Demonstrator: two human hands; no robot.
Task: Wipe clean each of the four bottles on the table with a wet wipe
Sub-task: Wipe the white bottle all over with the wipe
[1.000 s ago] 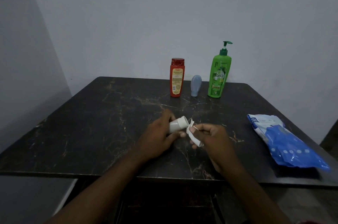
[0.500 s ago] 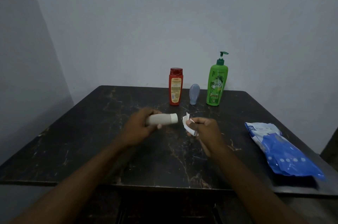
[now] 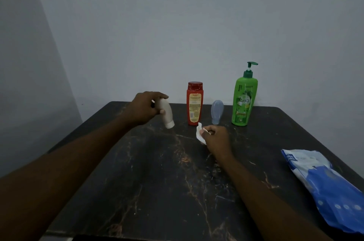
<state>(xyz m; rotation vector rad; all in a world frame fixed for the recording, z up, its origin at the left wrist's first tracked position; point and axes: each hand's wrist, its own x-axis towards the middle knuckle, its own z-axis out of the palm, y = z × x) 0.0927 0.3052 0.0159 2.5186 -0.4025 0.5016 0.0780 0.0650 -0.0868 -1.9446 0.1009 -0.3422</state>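
My left hand (image 3: 145, 107) grips a small white bottle (image 3: 167, 114) by its upper end, cap pointing down, just above the table at the back left of the row. My right hand (image 3: 215, 137) pinches a crumpled white wet wipe (image 3: 200, 133) low over the table, in front of the red bottle. The red bottle (image 3: 194, 103), a small pale blue bottle (image 3: 216, 111) standing on its cap, and a tall green pump bottle (image 3: 243, 99) stand upright in a row near the far edge.
The dark marbled table (image 3: 157, 181) stands against a grey wall, in a corner on the left. A blue and white wet wipe pack (image 3: 323, 183) lies near the right edge.
My left hand has carried the white bottle from the table's middle out to the back left, turning it cap down. My right hand with the wipe has moved slightly forward, apart from the bottle.
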